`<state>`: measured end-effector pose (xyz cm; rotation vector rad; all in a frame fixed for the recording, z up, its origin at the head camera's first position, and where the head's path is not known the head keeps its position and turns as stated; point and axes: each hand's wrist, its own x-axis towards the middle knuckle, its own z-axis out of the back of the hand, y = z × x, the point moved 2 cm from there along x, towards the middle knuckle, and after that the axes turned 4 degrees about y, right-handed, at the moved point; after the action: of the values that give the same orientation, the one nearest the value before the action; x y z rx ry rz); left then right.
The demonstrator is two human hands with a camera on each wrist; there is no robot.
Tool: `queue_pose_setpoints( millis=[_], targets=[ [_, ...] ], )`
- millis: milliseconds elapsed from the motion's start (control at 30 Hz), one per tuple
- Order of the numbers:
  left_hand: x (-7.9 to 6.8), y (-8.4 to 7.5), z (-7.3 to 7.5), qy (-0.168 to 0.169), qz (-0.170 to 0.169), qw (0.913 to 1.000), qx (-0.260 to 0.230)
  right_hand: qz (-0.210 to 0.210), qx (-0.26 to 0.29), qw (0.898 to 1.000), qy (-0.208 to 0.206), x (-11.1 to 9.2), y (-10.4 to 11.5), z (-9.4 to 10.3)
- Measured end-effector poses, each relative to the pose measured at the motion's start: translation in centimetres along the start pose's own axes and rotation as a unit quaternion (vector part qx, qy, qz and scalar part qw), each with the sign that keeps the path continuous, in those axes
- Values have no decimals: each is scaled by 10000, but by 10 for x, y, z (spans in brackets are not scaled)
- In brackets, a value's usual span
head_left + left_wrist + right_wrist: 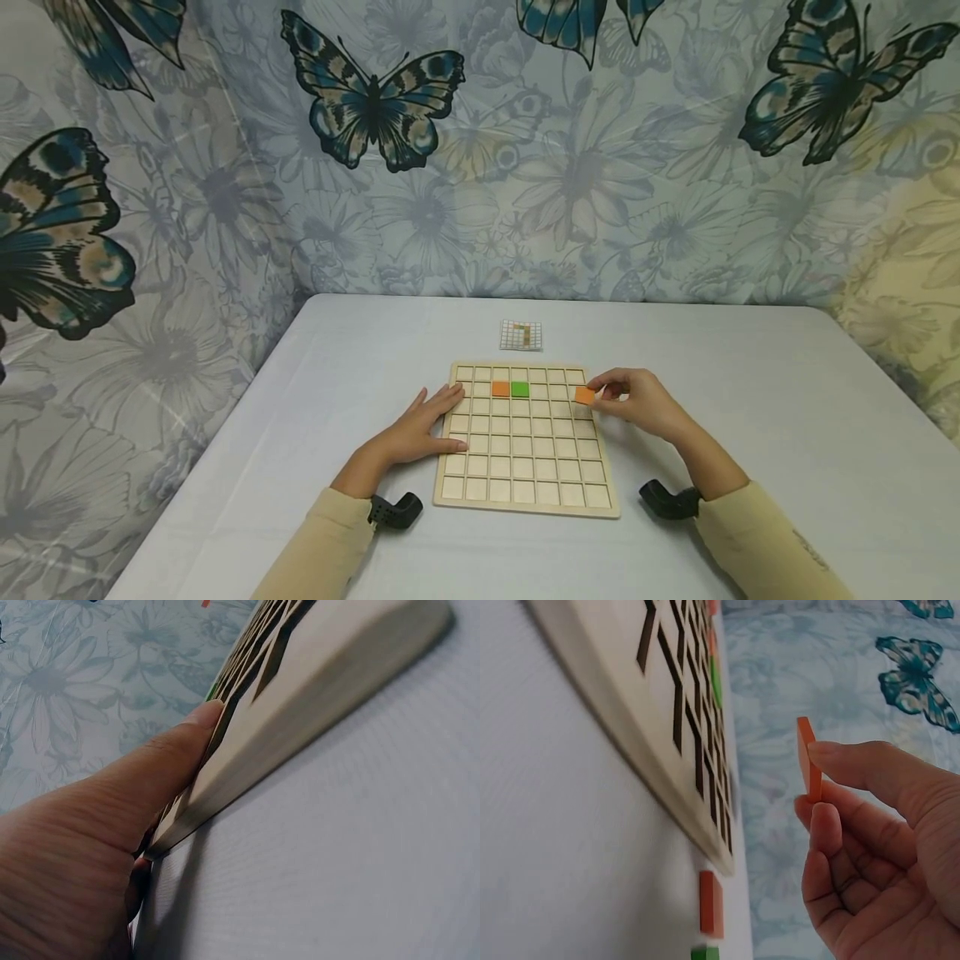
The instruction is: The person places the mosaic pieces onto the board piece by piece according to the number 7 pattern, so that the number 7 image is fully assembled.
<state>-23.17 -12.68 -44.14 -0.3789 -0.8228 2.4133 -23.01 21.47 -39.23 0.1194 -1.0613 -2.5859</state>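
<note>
A wooden grid board (525,509) lies flat on the white table. My left hand (408,432) rests on its left edge, fingers spread. In the left wrist view the thumb (180,742) lies over the board's wooden rim (300,724). My right hand (637,404) pinches an orange square tile (584,395) above the board's right side. The right wrist view shows that tile (808,757) edge-on between thumb and fingertips, raised off the grid. Side by side in the second row from the far edge sit another orange tile (500,389) and a green tile (520,389).
Behind the board lies a small card (521,335) printed with a grid pattern. An orange-red tile (711,904) and a green tile (705,952) lie on the table beside the board in the right wrist view. Butterfly-patterned cloth (435,217) hangs behind the table (375,333).
</note>
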Motion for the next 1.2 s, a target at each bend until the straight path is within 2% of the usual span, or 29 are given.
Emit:
queue_pose_setpoints(
  millis=[233,433,733,1200],
  targets=[
    [0,1,0,-15,-13,10000,0,184,62,9997,164,18,8,-8],
    [1,-1,1,-12,-156,9999,-24,122,183,9990,393,31,12,-13],
    [-1,-2,2,22,-115,9999,-105,451,276,9958,752,46,13,-20],
    [0,1,0,52,64,10000,-17,62,647,9925,1035,62,16,-30]
  ],
)
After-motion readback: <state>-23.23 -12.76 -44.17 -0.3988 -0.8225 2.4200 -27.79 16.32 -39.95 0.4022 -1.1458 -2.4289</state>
